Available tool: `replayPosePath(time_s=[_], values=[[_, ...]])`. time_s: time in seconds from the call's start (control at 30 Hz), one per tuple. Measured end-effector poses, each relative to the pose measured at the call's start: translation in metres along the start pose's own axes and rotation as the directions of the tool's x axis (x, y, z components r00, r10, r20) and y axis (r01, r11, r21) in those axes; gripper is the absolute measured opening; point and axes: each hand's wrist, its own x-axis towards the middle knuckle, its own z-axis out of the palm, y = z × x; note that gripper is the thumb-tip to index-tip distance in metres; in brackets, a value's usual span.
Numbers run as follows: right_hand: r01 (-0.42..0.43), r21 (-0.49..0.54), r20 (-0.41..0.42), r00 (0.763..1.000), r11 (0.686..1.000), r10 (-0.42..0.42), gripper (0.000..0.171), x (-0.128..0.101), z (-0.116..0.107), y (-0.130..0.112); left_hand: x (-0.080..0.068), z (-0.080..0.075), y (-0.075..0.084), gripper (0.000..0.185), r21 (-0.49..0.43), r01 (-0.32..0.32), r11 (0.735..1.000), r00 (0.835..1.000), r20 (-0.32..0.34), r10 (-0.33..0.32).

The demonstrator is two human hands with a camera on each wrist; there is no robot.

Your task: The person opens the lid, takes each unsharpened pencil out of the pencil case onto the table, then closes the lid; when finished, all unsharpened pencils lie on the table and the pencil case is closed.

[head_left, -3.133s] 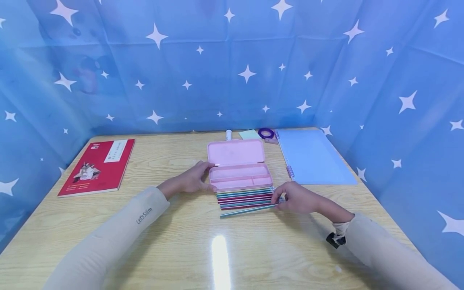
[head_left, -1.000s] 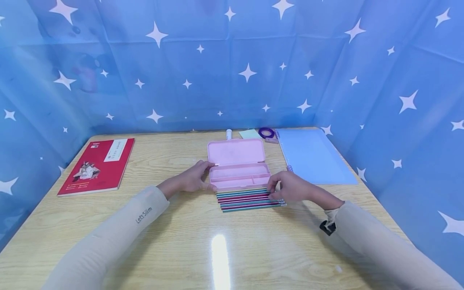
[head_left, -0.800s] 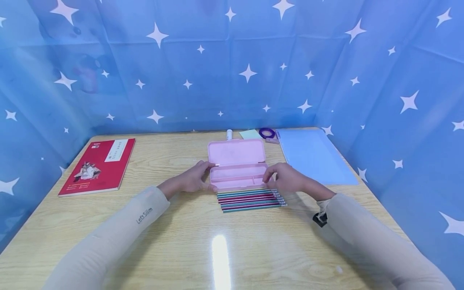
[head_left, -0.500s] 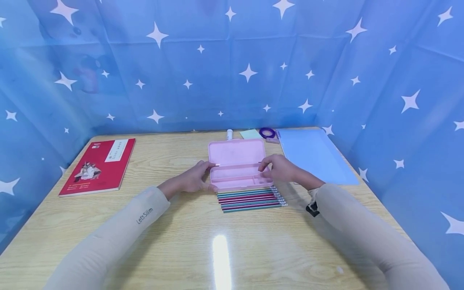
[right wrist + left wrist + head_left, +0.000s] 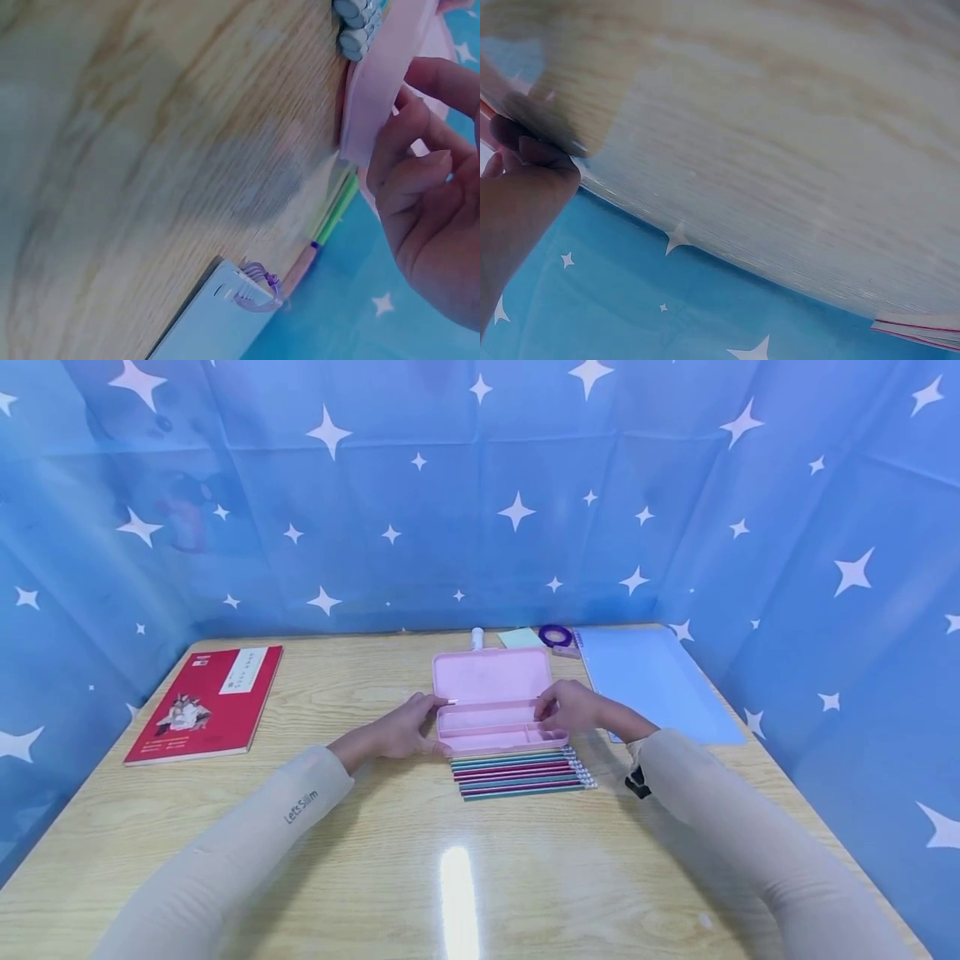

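An open pink pencil case [image 5: 491, 677] lies mid-table with its lid tipped back. My left hand [image 5: 405, 727] grips its left end, fingers near the hinge and thumb at the front corner. Over the right end my right hand [image 5: 581, 706] reaches into the small compartments with bent fingers. In the right wrist view that hand [image 5: 442, 202] is against the pink end wall, its fingertips partly hidden; I cannot tell whether they pinch anything. A row of several pencils [image 5: 517, 777], teal, blue and dark red, lies along the case's front, eraser ends [image 5: 356, 34] to the right.
A red book [image 5: 202, 706] lies on the left. Back right is a light blue ring-bound notebook [image 5: 660, 681]. Behind the case are a white cylinder [image 5: 477, 639], pale green paper [image 5: 520, 637] and a purple ring [image 5: 555, 636]. A blue starred curtain [image 5: 420, 527] borders the table.
My right hand has laid the last teal pencil against the row, let go, and moved up and left to the case's right compartments. The left hand keeps its place.
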Motion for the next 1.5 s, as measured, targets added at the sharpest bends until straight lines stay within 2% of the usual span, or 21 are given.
replayPosePath(time_s=[0.27,0.53,0.8,1.1,1.4,1.5], values=[[0.038,0.006,0.058,0.998,0.999,-0.039,0.01,0.003,-0.002,0.003,0.0,0.0,0.0,0.1,0.008,0.0,1.0,1.0,-0.002,0.0],[0.025,0.007,0.117,0.993,1.0,-0.026,0.007,0.004,-0.003,0.003,0.0,0.001,0.0,0.101,0.008,-0.001,1.0,1.0,0.004,0.001],[0.086,0.0,0.066,0.994,0.996,-0.086,0.008,0.002,-0.003,0.006,-0.001,0.0,0.0,0.102,0.005,-0.007,1.0,1.0,0.002,0.007],[0.064,0.021,0.026,0.998,0.998,-0.064,0.007,0.001,-0.001,0.007,0.0,0.0,-0.001,0.102,0.004,-0.008,1.0,1.0,0.002,0.008],[0.111,0.041,-0.019,0.994,0.993,-0.11,0.008,-0.006,-0.003,0.008,-0.001,0.0,0.0,0.101,0.008,-0.013,1.0,1.0,0.002,0.013],[0.123,0.044,-0.022,0.992,0.991,-0.122,0.001,-0.009,-0.003,0.008,-0.001,-0.001,0.0,0.1,0.008,-0.014,1.0,1.0,0.001,0.014]])
